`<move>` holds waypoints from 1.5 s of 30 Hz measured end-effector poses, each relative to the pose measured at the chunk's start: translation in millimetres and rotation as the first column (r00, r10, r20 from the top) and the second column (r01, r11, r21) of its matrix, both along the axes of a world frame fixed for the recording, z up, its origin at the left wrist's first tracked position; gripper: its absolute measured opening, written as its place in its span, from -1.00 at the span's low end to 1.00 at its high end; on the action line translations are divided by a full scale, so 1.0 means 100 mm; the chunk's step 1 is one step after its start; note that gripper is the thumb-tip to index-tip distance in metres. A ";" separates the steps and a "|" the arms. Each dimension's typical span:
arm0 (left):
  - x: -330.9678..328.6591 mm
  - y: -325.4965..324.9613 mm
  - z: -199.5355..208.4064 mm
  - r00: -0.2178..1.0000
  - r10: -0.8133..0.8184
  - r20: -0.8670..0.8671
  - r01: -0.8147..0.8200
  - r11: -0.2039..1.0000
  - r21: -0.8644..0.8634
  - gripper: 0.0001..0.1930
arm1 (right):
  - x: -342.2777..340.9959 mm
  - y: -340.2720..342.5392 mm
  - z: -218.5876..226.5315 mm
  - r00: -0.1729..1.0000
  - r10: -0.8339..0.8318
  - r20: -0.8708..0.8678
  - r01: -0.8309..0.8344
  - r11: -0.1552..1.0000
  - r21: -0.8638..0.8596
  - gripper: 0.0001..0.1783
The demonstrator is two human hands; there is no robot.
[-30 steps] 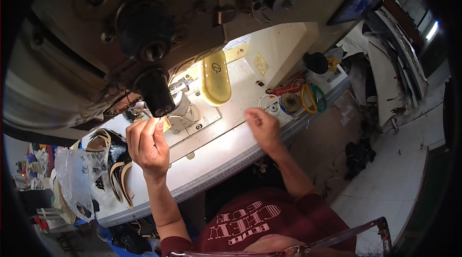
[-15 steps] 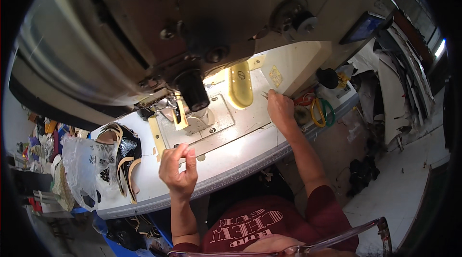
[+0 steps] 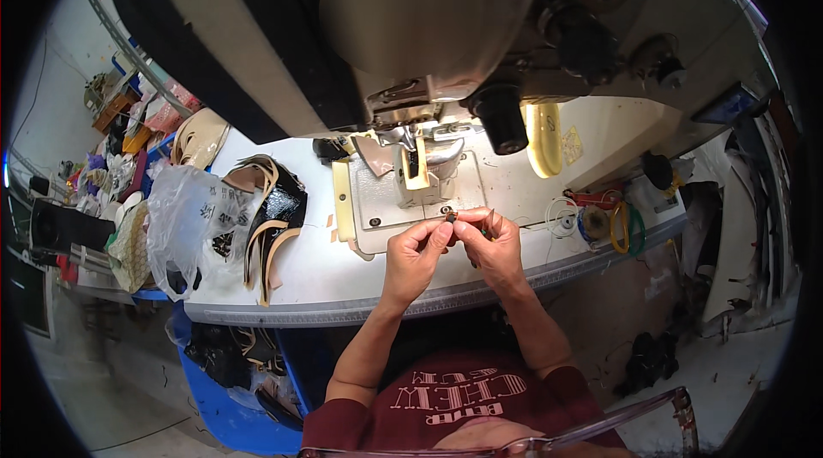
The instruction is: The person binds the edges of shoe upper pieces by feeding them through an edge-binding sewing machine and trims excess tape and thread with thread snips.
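My left hand [image 3: 414,259] and my right hand [image 3: 495,250] meet over the front of the sewing machine's bed. Their thumbs and fingers pinch a small dark metallic piece [image 3: 451,216]; its exact kind is too small to make out. A thin pointed tip [image 3: 490,218] shows by the right hand's fingers, but what it belongs to is mostly hidden. Just beyond the fingers are the metal bed plate [image 3: 386,216] and a pale yellow, U-shaped guide [image 3: 417,173] below the needle area. The sewing machine's head [image 3: 411,21] hangs over them.
Left of the bed lie curved black and beige cut pieces [image 3: 273,239] and a clear plastic bag [image 3: 184,218]. A yellow oblong pad [image 3: 543,141] sits under the arm. Rightward are yellow and green rings [image 3: 619,227] and a spool [image 3: 593,222]. A blue bin [image 3: 206,398] stands below.
My right hand has come from the table's right side to meet the left in front of the bed. Both now pinch the small dark piece. The whole view has shifted.
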State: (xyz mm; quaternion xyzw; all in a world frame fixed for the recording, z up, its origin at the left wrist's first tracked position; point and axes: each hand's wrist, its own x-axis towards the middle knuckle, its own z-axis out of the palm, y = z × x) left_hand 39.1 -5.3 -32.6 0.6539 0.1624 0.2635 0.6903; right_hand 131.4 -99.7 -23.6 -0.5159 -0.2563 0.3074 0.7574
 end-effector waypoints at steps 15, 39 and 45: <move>-0.13 0.09 0.08 0.987 -0.073 0.144 0.047 0.983 0.180 -0.66 | 0.06 -0.10 0.17 0.985 0.158 -0.062 -0.160 0.987 -0.020 -0.78; -0.17 0.23 0.26 0.998 -0.035 -0.051 0.049 0.946 0.320 -0.94 | 0.02 -0.13 0.20 0.973 0.224 0.063 -0.219 0.973 -0.076 -0.85; -0.18 0.23 0.52 0.989 -0.056 -0.140 0.129 0.789 0.600 -0.95 | 0.13 -0.08 0.22 0.908 0.371 0.194 -0.319 0.913 -0.256 -0.83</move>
